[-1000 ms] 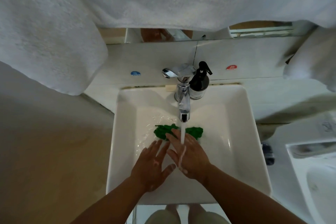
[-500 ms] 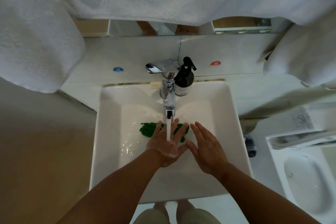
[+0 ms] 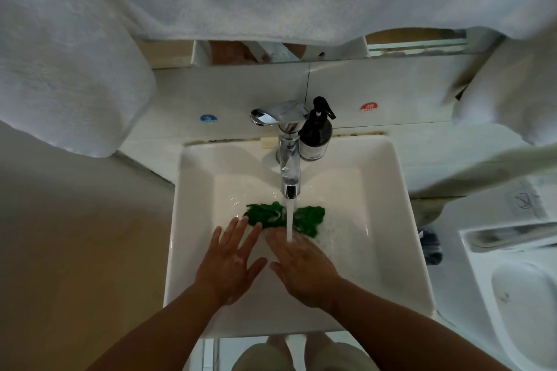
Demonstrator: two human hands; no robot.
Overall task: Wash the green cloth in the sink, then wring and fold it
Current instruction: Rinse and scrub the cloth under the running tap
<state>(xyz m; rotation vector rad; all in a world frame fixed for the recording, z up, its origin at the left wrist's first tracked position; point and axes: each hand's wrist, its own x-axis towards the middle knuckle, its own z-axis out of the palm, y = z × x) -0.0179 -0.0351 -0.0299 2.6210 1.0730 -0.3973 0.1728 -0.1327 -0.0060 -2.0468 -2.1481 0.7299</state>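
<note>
Centre frame, water (image 3: 289,220) runs from the tap (image 3: 290,166) into the sink (image 3: 193,178), where the green cloth (image 3: 310,217) lies crumpled on the basin floor just behind the stream. Both hands are flat with fingers spread straight, holding nothing. The right hand (image 3: 304,268) now takes the stream on its fingers, where half a second ago the left hand (image 3: 232,259) did. The left has slid out to the lower left, its fingertips close to the cloth's left edge; whether they touch it cannot be told. The swap suggests the hands themselves are being rinsed in turn, not the cloth. It stays loose and ungripped, so scrubbing, wringing and folding all appear still to come. A dark soap bottle (image 3: 316,135) stands beside the tap.
</note>
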